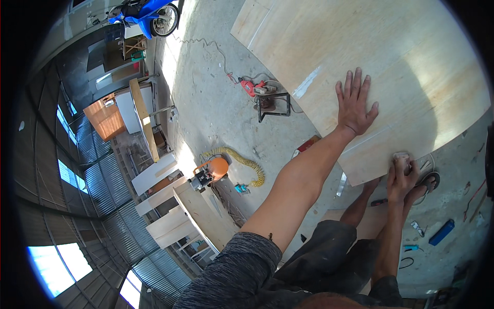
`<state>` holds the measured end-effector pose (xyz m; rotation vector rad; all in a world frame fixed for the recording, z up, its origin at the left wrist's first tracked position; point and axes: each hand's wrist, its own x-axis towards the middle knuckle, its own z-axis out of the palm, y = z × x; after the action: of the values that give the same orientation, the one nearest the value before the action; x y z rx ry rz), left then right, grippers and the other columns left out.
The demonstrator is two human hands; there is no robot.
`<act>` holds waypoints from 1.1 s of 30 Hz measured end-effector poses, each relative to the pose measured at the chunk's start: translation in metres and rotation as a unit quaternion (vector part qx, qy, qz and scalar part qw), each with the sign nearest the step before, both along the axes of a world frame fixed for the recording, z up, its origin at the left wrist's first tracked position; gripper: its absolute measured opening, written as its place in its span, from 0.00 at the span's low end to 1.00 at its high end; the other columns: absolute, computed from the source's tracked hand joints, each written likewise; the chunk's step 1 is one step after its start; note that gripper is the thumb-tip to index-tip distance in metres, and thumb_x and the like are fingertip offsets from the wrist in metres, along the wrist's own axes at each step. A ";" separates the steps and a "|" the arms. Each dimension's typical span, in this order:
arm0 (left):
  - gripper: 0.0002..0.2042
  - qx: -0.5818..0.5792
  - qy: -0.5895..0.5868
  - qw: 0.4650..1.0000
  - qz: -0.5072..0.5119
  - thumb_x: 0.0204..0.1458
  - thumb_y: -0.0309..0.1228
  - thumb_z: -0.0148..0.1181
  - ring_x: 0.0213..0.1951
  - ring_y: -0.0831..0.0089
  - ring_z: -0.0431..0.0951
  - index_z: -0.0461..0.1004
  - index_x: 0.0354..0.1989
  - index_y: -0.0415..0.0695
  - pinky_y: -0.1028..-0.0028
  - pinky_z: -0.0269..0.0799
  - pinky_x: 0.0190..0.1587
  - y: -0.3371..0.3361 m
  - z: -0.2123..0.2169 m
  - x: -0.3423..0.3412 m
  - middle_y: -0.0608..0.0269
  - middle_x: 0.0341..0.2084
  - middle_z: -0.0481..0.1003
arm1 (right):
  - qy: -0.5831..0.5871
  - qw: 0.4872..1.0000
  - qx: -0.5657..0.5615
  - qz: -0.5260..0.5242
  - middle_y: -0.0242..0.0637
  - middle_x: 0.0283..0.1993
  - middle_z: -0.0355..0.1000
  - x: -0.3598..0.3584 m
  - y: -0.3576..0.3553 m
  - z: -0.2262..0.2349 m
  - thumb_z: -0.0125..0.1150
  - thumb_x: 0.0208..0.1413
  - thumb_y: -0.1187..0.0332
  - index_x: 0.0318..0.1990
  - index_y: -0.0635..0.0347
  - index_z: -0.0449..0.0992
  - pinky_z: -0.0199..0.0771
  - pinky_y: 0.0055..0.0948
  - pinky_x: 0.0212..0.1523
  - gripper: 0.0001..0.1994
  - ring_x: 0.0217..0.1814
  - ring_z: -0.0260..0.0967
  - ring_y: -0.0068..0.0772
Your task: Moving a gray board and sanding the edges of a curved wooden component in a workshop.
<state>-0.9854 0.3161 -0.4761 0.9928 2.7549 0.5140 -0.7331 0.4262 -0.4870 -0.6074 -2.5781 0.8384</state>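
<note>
A large sheet of plywood fills the upper right, with pale filler-like streaks on its face. My left hand lies flat on the sheet, fingers spread, with nothing in it. Close to the sheet's near edge, my right hand is closed round a small block, pale and brownish, pressed on the wood. It looks like a sanding block, though the fingers hide part of it. My sandalled feet stand on the floor just past that edge.
Left of the sheet lie a red corded power tool and a black metal frame. An orange air compressor has a yellow coiled hose. A blue case lies at right; a blue motorbike stands far off.
</note>
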 end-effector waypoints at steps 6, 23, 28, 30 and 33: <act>0.38 0.008 0.027 0.999 -0.020 0.54 0.47 0.55 0.75 0.43 0.44 0.58 0.72 0.41 0.39 0.34 0.70 0.014 -0.006 0.001 0.44 0.75 0.48 | 0.016 0.973 0.063 -0.221 0.44 0.49 0.74 -0.049 0.103 -0.009 0.67 0.61 0.68 0.49 0.54 0.84 0.70 0.37 0.51 0.10 0.50 0.65 0.45; 0.35 0.076 0.097 0.991 -0.055 0.55 0.49 0.58 0.71 0.44 0.53 0.63 0.70 0.46 0.43 0.41 0.68 -0.006 -0.019 -0.016 0.47 0.72 0.59 | 0.053 0.995 -0.022 -0.076 0.43 0.47 0.68 -0.011 -0.020 0.012 0.71 0.49 0.67 0.42 0.44 0.85 0.70 0.40 0.44 0.11 0.47 0.66 0.48; 0.35 0.083 0.098 0.990 -0.052 0.55 0.50 0.58 0.71 0.45 0.54 0.64 0.70 0.46 0.45 0.42 0.68 0.008 -0.019 -0.015 0.47 0.71 0.59 | 0.033 0.970 0.102 -0.220 0.49 0.47 0.69 -0.052 0.100 -0.009 0.67 0.55 0.68 0.40 0.49 0.85 0.69 0.42 0.46 0.06 0.48 0.63 0.50; 0.34 0.092 0.106 0.989 -0.056 0.56 0.49 0.58 0.71 0.45 0.55 0.65 0.69 0.47 0.46 0.43 0.68 0.003 -0.020 -0.015 0.48 0.71 0.60 | 0.017 0.971 0.065 -0.228 0.50 0.47 0.70 -0.063 0.080 0.012 0.67 0.56 0.67 0.44 0.54 0.83 0.68 0.44 0.48 0.09 0.49 0.64 0.51; 0.34 0.074 0.110 0.990 -0.052 0.56 0.49 0.58 0.71 0.44 0.54 0.65 0.69 0.46 0.46 0.43 0.68 -0.002 -0.022 -0.015 0.47 0.71 0.60 | 0.016 0.989 -0.011 -0.150 0.42 0.48 0.67 -0.009 -0.030 0.011 0.73 0.47 0.66 0.42 0.42 0.85 0.68 0.41 0.45 0.12 0.48 0.65 0.46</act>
<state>-1.0005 0.3141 -0.4984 1.2935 2.8680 0.6345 -0.7418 0.3962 -0.4755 -0.9502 -2.3699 0.7675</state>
